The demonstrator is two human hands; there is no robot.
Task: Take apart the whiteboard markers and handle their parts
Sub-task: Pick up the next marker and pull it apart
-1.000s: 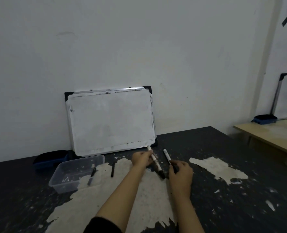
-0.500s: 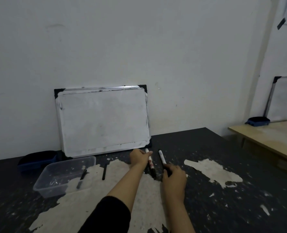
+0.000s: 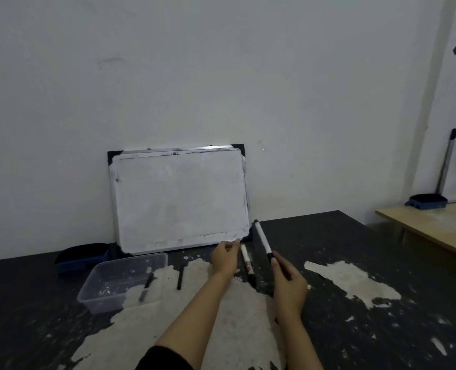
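**A:** Two markers look whole right now. The right hand (image 3: 288,287) has its fingers wrapped around the dark end of one marker (image 3: 262,238), lifted and pointing at the whiteboard (image 3: 180,198). The other marker (image 3: 247,264) lies flat on the table (image 3: 381,343), just beside the left hand (image 3: 223,259).

**B:** Is the left holding anything?

**A:** Fingers loosely curled, nothing in them as far as I can see. One thin dark piece (image 3: 179,277) lies loose by the plastic tub (image 3: 107,295), another stick (image 3: 146,287) sits at the tub's edge. So I'd guess it's partly done, with these two left to pull apart.
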